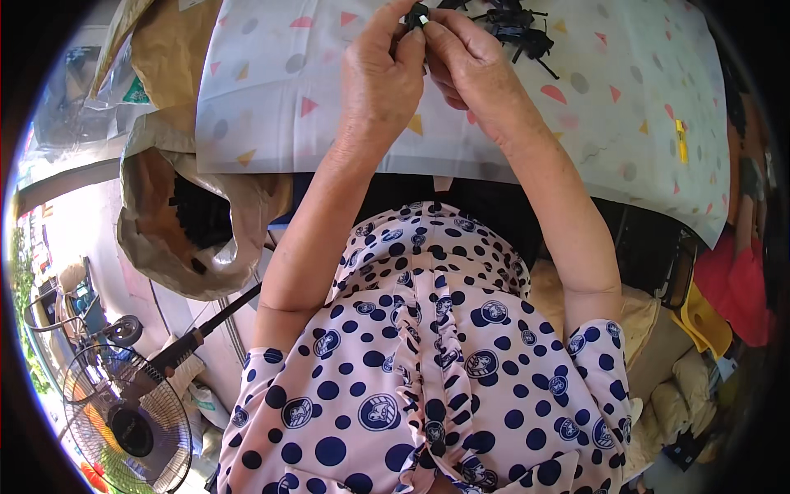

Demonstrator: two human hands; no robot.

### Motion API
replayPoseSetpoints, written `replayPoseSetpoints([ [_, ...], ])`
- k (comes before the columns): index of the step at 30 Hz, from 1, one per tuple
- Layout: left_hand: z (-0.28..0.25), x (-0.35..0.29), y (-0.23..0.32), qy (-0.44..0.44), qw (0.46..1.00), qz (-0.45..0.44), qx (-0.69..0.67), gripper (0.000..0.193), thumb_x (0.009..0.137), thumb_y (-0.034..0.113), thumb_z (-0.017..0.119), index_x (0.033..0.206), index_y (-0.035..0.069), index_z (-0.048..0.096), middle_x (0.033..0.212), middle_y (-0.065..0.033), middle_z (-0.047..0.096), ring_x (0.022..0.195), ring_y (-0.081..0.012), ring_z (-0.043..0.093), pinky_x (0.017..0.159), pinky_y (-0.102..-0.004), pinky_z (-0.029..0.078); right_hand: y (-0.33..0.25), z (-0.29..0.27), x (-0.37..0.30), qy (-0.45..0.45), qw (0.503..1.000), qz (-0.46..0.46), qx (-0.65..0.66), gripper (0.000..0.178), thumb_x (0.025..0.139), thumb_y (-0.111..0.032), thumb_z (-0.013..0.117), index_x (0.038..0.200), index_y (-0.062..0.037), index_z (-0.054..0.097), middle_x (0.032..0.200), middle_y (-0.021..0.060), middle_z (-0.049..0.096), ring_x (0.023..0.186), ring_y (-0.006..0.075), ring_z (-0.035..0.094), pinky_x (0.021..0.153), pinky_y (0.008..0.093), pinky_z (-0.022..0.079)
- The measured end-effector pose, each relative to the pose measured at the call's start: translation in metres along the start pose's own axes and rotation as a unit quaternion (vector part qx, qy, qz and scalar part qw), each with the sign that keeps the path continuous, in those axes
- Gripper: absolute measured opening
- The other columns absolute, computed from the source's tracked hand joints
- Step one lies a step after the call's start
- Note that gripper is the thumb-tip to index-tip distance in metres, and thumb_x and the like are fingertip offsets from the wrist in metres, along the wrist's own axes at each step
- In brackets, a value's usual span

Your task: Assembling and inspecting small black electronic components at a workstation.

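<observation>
Both my hands meet at the far edge of the view, over a table with a patterned cloth (527, 123). Between the fingertips is a small black piece (415, 16) with a white bit on it; its exact kind is too small to make out. My left hand (385, 78) pinches it from the left with thumb and fingers. On the other side, my right hand (471, 62) is closed, thumb and forefinger at the white bit. Just right of my hands lies a heap of black parts (520, 31) with thin prongs sticking out.
A small yellow object (681, 142) lies on the cloth at the right. Left of the table, an open sack (136, 247) holds black pieces (200, 216). A fan (127, 428) stands at the lower left. Cloth bundles (683, 395) are at the lower right.
</observation>
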State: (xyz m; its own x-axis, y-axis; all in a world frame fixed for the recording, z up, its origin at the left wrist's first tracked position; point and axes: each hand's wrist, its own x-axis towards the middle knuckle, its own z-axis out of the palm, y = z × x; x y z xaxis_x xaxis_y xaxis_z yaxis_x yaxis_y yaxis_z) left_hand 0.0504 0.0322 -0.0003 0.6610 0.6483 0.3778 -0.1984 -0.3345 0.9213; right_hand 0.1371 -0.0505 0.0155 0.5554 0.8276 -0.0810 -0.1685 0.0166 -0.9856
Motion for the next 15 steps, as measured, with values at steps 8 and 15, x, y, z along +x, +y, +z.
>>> replayPoseSetpoints([
  [8, -0.008, -0.022, 0.037, 0.002, 0.997, 0.004, 0.078, 0.035, 0.087, 0.0, 0.054, 0.122, 0.003, 0.055, 0.075, -0.0052, 0.062, 0.062, -0.0097, 0.056, 0.058, -0.0232, 0.047, -0.035, 0.007, -0.042, -0.033, 0.996, 0.07, 0.044, 0.023, 0.097, -0.024, 0.048, 0.114, -0.0103, 0.056, 0.06, -0.0085, 0.042, 0.045, 0.0004, 0.03, 0.039, 0.0194, 0.02],
  [15, -0.006, -0.053, 0.068, 0.026, 0.98, -0.107, -0.163, 0.033, 0.09, -0.002, 0.053, 0.122, 0.004, 0.054, 0.075, 0.0002, 0.057, 0.062, -0.0059, 0.051, 0.056, -0.0204, 0.043, -0.034, 0.011, -0.075, -0.05, 0.998, -0.029, -0.022, 0.031, 0.099, -0.025, 0.046, 0.121, -0.0038, 0.052, 0.069, -0.0029, 0.053, 0.046, 0.0, 0.034, 0.04, 0.0168, 0.023],
])
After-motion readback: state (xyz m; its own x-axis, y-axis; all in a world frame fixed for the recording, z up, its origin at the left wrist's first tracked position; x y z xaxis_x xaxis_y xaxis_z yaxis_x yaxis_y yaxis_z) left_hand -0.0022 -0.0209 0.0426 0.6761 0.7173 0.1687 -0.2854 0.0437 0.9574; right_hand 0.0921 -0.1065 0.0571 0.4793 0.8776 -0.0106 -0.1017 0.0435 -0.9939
